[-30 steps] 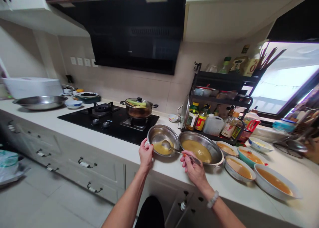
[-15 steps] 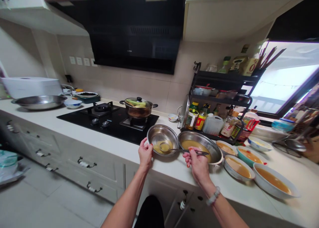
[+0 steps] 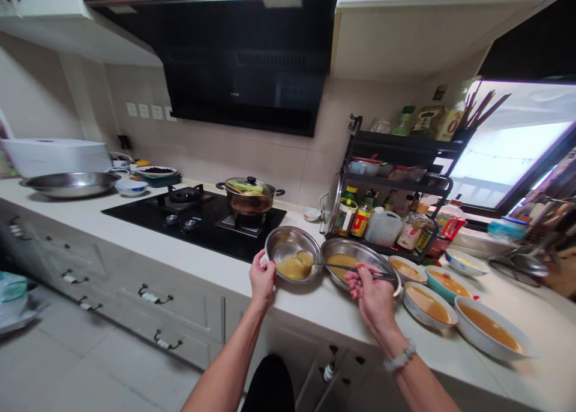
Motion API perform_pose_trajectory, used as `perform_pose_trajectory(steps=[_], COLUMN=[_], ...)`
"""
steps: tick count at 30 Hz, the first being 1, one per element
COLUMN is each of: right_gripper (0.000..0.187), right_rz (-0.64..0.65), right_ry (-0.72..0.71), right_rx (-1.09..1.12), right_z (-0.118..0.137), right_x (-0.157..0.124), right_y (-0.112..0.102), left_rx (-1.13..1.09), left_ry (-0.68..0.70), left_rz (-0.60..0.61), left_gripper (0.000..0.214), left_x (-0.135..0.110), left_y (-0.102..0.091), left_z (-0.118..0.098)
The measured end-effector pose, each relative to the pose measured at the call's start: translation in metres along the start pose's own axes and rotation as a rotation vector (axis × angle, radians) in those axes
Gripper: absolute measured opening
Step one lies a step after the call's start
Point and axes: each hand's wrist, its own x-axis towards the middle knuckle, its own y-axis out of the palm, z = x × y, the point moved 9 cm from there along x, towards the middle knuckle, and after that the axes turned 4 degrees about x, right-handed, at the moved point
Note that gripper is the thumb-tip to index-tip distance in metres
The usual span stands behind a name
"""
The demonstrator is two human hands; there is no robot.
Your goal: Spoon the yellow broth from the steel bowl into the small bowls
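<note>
My left hand (image 3: 262,278) grips the left rim of a steel bowl (image 3: 281,237) that holds a little yellowish liquid and is tipped slightly. In my right hand (image 3: 369,291) is the dark handle of a ladle (image 3: 305,258); its scoop, with liquid in it, is over the right side of that bowl. Beneath the right hand stands a larger steel basin (image 3: 360,244) with more of the same liquid. To its right sit a white bowl (image 3: 488,331), a patterned bowl (image 3: 429,304) and a green-rimmed bowl (image 3: 450,282), each filled with orange-brown liquid.
A lidded pot (image 3: 249,203) stands on the black gas hob (image 3: 202,220). Behind the basin, a black rack (image 3: 400,184) holds several bottles. Far left on the counter lie a wide steel pan (image 3: 69,187) and a small bowl (image 3: 131,188).
My right hand has moved right with the ladle, and the scoop has shifted from the bowl's middle toward its right side and up. My left hand stays on the rim.
</note>
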Motion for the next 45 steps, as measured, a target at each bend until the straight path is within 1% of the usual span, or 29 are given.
perform_pose_trajectory(steps=[4, 10, 12, 14, 17, 20, 22, 23, 24, 25, 28, 30, 32, 34, 37, 40, 45], right_gripper=[0.041, 0.040, 0.044, 0.047, 0.044, 0.033, 0.027, 0.025, 0.024, 0.024, 0.025, 0.027, 0.030, 0.034, 0.039, 0.043, 0.048], right_rz=[-0.034, -0.095, -0.128, -0.122, -0.017, 0.112, 0.165, 0.180, 0.186, 0.185, 0.184, 0.223, 0.293, 0.347, 0.374, 0.333, 0.152], right_ry=[-0.015, -0.112, -0.148, -0.200, -0.316, -0.504, -0.634, -0.669, -0.674, -0.653, -0.517, -0.430, -0.342, -0.267, -0.160, -0.062, 0.069], right_rx=[-0.027, -0.115, -0.176, -0.293, -0.543, -0.743, -0.795, -0.791, -0.766, -0.722, -0.543, -0.454, -0.406, -0.386, -0.381, -0.324, -0.088], right_z=[0.019, 0.040, 0.044, 0.049, 0.056, 0.063, 0.069, 0.070, 0.071, 0.070, 0.059, 0.045, 0.028, 0.010, -0.014, -0.030, -0.043], right_x=[0.006, 0.023, 0.026, 0.025, 0.018, 0.005, -0.006, -0.010, -0.013, -0.015, -0.018, -0.020, -0.022, -0.023, -0.024, -0.024, -0.017], right_y=[-0.018, -0.061, -0.074, -0.081, -0.077, -0.065, -0.055, -0.051, -0.047, -0.043, -0.027, -0.011, 0.005, 0.016, 0.025, 0.027, 0.019], left_rx=[-0.002, 0.003, 0.002, 0.002, -0.005, -0.010, -0.012, -0.014, -0.018, -0.021, -0.027, -0.027, -0.026, -0.026, -0.031, -0.024, -0.019], left_ry=[0.002, -0.009, -0.009, -0.004, -0.001, -0.018, -0.027, -0.028, -0.026, -0.021, -0.004, 0.002, 0.005, 0.005, -0.003, -0.003, -0.009], left_rz=[-0.004, -0.009, -0.008, -0.005, 0.001, 0.000, -0.003, -0.003, -0.002, -0.001, 0.005, 0.008, 0.008, 0.005, 0.006, 0.012, 0.007], left_gripper=[0.053, 0.057, 0.057, 0.056, 0.054, 0.055, 0.055, 0.056, 0.055, 0.055, 0.053, 0.052, 0.052, 0.053, 0.053, 0.051, 0.050], left_x=[0.000, 0.000, 0.001, 0.001, 0.001, -0.001, -0.001, -0.001, -0.001, -0.001, 0.000, 0.000, 0.000, 0.000, -0.001, -0.001, -0.001], left_y=[0.000, -0.001, -0.001, -0.001, 0.000, 0.001, 0.001, 0.001, 0.001, 0.001, 0.001, 0.001, 0.001, 0.001, 0.002, 0.003, 0.002], left_z=[-0.001, 0.000, 0.001, 0.002, 0.001, 0.001, 0.000, 0.000, 0.000, -0.001, 0.000, 0.000, 0.001, 0.000, -0.001, -0.002, -0.001])
